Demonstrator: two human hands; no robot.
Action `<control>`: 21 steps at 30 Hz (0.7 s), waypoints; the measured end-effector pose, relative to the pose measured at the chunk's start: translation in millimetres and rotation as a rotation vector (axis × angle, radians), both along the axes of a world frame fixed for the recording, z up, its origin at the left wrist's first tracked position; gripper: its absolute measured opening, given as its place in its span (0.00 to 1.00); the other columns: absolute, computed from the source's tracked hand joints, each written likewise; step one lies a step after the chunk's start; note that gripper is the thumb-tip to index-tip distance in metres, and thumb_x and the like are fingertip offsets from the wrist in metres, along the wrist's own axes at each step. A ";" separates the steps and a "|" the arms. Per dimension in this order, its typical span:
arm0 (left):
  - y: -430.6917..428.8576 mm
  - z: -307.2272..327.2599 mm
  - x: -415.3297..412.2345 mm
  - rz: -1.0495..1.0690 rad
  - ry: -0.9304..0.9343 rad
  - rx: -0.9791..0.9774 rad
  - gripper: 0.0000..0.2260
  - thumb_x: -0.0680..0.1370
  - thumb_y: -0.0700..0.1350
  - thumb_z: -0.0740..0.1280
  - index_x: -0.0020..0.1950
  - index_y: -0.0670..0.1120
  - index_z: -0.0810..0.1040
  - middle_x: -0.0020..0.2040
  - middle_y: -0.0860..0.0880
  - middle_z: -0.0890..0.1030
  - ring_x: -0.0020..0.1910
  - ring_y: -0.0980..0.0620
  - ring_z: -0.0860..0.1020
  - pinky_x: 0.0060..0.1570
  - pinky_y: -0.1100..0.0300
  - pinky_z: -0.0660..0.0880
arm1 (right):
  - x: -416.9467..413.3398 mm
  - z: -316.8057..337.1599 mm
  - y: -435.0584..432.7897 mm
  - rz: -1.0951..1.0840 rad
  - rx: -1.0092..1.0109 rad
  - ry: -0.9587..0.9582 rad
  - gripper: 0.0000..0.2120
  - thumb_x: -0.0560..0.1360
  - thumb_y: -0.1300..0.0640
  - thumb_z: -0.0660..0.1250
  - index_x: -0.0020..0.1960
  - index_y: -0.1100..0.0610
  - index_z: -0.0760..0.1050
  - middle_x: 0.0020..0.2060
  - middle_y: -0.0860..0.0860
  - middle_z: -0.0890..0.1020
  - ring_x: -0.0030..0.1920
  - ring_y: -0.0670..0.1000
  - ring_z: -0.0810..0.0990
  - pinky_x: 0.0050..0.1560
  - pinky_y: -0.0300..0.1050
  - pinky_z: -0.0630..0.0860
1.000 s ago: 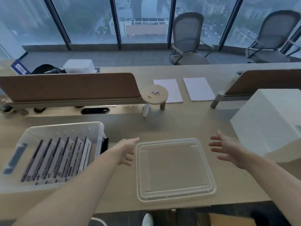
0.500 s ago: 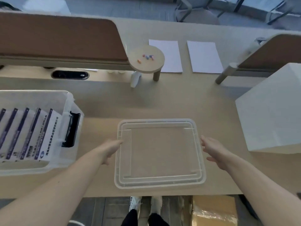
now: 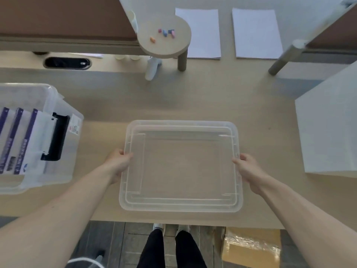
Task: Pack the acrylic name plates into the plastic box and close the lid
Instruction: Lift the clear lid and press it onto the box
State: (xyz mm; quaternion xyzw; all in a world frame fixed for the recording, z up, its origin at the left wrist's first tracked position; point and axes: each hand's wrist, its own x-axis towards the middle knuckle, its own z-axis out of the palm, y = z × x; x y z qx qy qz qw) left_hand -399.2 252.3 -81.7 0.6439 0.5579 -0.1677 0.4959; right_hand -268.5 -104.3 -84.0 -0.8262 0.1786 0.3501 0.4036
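On the table (image 3: 212,97), the plastic box (image 3: 58,105) with name plates (image 3: 21,140) sits at nine o'clock. The lid (image 3: 180,165) lies centred, left hand (image 3: 117,163) and right hand (image 3: 249,171) each with a grip closed on its side edges. Lift level, carry toward nine o'clock, align corners before pressing.

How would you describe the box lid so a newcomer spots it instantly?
On the wooden desk, look at the near edge between the two hands, left hand and right hand. The lid is the flat, clear, empty tray there; the plastic box to its left is deep and holds name plates.
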 end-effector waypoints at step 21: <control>75.8 330.7 -0.1 0.174 -0.803 0.435 0.19 0.86 0.54 0.56 0.46 0.44 0.77 0.35 0.48 0.72 0.34 0.50 0.70 0.37 0.54 0.68 | 40.2 326.3 111.9 -0.086 0.547 -0.644 0.23 0.85 0.42 0.49 0.37 0.53 0.65 0.31 0.52 0.67 0.31 0.51 0.65 0.33 0.46 0.62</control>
